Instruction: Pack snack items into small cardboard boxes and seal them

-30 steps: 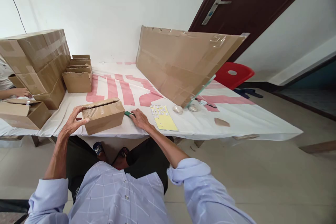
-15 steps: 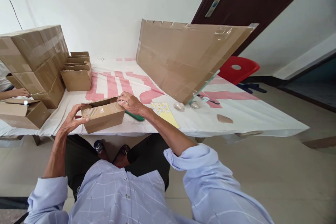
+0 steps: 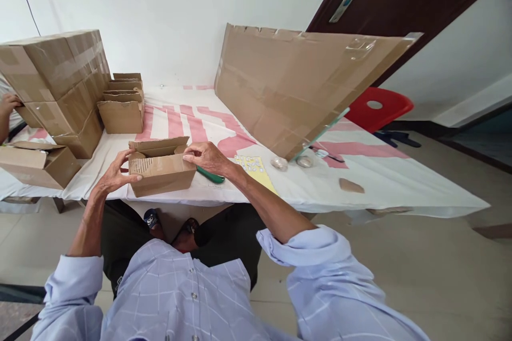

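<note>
A small brown cardboard box [image 3: 164, 178] sits at the table's front edge, its top open and its back flap standing up. My left hand [image 3: 116, 173] grips the box's left end, thumb on the front and fingers behind. At the right top corner, my right hand [image 3: 208, 158] pinches the edge of the box. A dark green tool [image 3: 210, 175] lies just right of the box, partly hidden by my right hand and forearm. Beside it is a yellow sheet [image 3: 258, 173] with small pale stickers or pieces on it.
Taped cartons [image 3: 52, 80] are stacked at left, with several open small boxes [image 3: 122, 117] next to them. A large cardboard sheet [image 3: 300, 80] leans at the back. Tape rolls [image 3: 279, 163] and scissors [image 3: 330, 155] lie near it. Another person's hand [image 3: 10, 102] shows far left.
The box's back flap has risen and its opening shows more. Both my hands stay on the box. The other person's hand has moved up from the box at left. The view has shifted slightly.
</note>
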`<act>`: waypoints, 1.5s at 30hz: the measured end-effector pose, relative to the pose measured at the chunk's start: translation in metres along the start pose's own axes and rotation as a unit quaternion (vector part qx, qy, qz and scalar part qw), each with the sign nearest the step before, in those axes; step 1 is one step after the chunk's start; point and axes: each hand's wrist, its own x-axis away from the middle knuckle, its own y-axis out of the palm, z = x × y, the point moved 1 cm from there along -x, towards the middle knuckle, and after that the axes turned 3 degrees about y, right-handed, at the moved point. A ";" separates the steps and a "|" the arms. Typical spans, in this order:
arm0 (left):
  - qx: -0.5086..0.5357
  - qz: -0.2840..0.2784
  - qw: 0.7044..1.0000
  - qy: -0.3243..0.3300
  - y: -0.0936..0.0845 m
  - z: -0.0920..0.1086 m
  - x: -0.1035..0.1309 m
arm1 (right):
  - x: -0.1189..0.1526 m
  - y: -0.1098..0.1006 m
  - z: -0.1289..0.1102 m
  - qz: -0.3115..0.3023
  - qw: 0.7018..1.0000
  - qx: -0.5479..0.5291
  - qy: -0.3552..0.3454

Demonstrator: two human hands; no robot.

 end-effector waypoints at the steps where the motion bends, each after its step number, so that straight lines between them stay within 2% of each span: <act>1: -0.003 -0.002 1.000 -0.004 0.000 0.000 -0.001 | 0.000 -0.001 -0.004 -0.010 1.000 -0.002 0.001; 4: -0.007 -0.016 1.000 -0.024 -0.003 0.002 -0.002 | 0.001 -0.003 -0.016 -0.024 0.999 0.006 -0.025; 7: 0.037 -0.042 0.998 -0.032 -0.009 0.001 0.001 | 0.015 -0.001 -0.029 -0.011 0.992 0.070 -0.105; 11: 0.153 -0.091 0.984 -0.021 -0.017 -0.004 0.005 | 0.054 0.013 -0.037 0.011 0.947 0.221 -0.231; 14: 0.175 -0.090 0.980 -0.010 -0.016 -0.006 0.005 | 0.081 0.026 -0.033 0.026 0.923 0.284 -0.257; 17: 0.132 -0.077 0.988 -0.021 -0.011 -0.003 0.002 | 0.092 0.038 -0.023 0.052 0.921 0.297 -0.248; 21: 0.010 -0.057 0.998 -0.038 -0.005 0.002 -0.001 | 0.095 0.050 -0.011 0.093 0.911 0.305 -0.261; 23: -0.037 -0.051 0.998 -0.032 -0.004 0.003 -0.001 | 0.095 0.054 -0.007 0.098 0.915 0.294 -0.258; 28: -0.059 -0.046 0.997 -0.020 -0.005 0.000 -0.004 | 0.081 0.046 -0.012 0.056 0.955 0.218 -0.192; 32: -0.056 -0.049 0.997 -0.009 -0.007 -0.001 -0.004 | 0.046 0.035 -0.019 0.003 0.982 0.151 -0.109; 34: -0.058 -0.044 0.997 -0.015 -0.007 -0.001 -0.004 | 0.022 0.030 -0.017 0.042 0.989 0.131 -0.060; 37: -0.070 -0.034 0.996 -0.031 -0.006 0.002 -0.003 | -0.015 0.024 -0.001 0.167 0.981 0.096 0.039; 39: -0.073 -0.034 0.996 -0.039 -0.004 0.005 -0.001 | -0.037 0.024 0.013 0.203 0.973 0.026 0.109; 42: -0.062 -0.040 0.996 -0.041 -0.001 0.008 0.001 | -0.060 0.029 0.032 0.164 0.967 -0.096 0.167; 45: -0.051 -0.040 0.997 -0.030 0.001 0.008 0.003 | -0.070 0.037 0.041 0.128 0.962 -0.138 0.198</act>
